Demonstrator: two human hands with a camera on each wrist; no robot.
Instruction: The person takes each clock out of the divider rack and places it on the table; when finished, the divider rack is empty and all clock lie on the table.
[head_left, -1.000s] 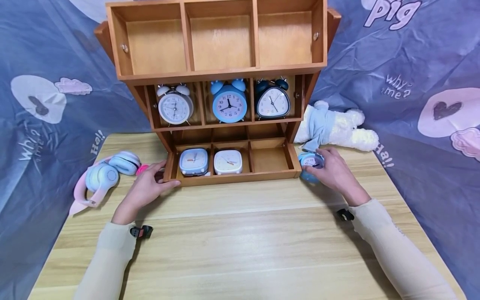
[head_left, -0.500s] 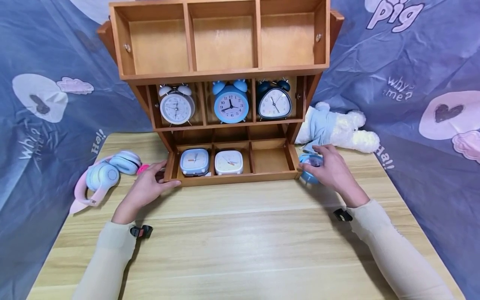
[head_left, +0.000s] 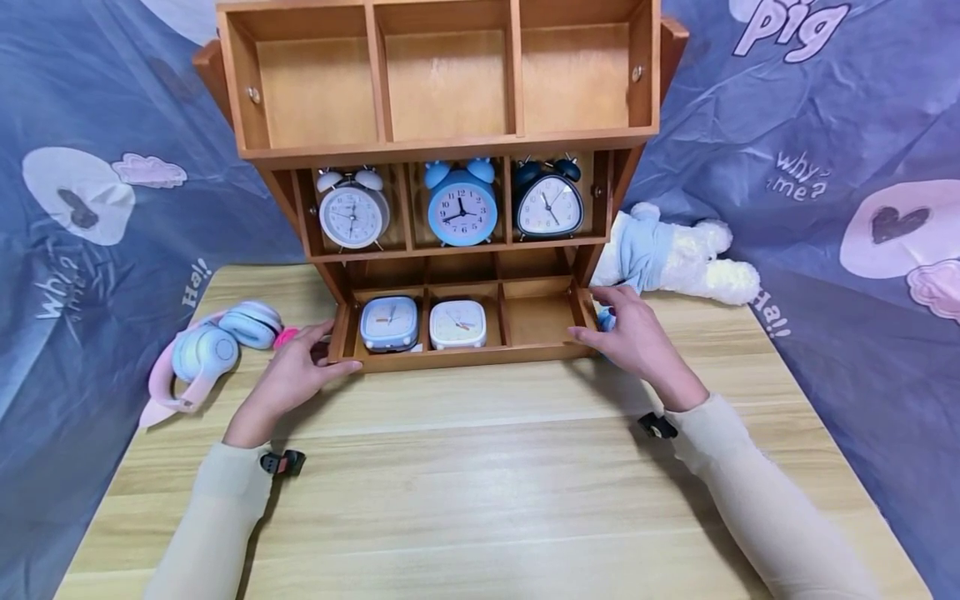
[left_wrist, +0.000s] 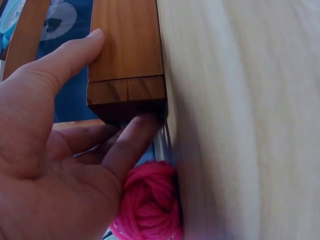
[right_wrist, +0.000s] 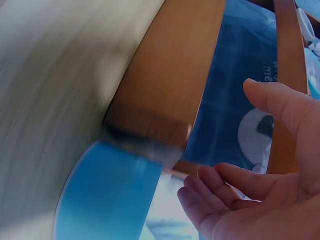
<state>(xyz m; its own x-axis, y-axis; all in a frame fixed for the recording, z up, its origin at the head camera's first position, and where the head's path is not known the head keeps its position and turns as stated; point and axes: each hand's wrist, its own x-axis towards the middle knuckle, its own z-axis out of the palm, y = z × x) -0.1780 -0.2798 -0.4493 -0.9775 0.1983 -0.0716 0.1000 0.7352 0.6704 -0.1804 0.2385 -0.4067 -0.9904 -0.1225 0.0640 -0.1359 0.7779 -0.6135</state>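
Note:
A tiered wooden display shelf (head_left: 465, 359) stands at the back of the table. My left hand (head_left: 288, 375) grips its lower left corner; in the left wrist view the thumb lies against the front board (left_wrist: 127, 45) and the fingers bend against the end. At the lower right corner is my right hand (head_left: 633, 337). The right wrist view shows its thumb and fingers (right_wrist: 200, 192) spread around that corner, holding nothing. A light blue clock (right_wrist: 107, 195) stands beside the corner, mostly hidden behind the right hand in the head view.
The shelf's lower row holds a blue square clock (head_left: 389, 323) and a white one (head_left: 457, 324). Three twin-bell alarm clocks stand above, the middle one blue (head_left: 462, 212). Headphones (head_left: 206, 353) and a pink yarn ball (left_wrist: 150, 202) lie left, a white plush toy (head_left: 682, 254) right.
My right hand has let go of the light blue clock and moved left to the shelf's right corner. The left hand has stayed in place.

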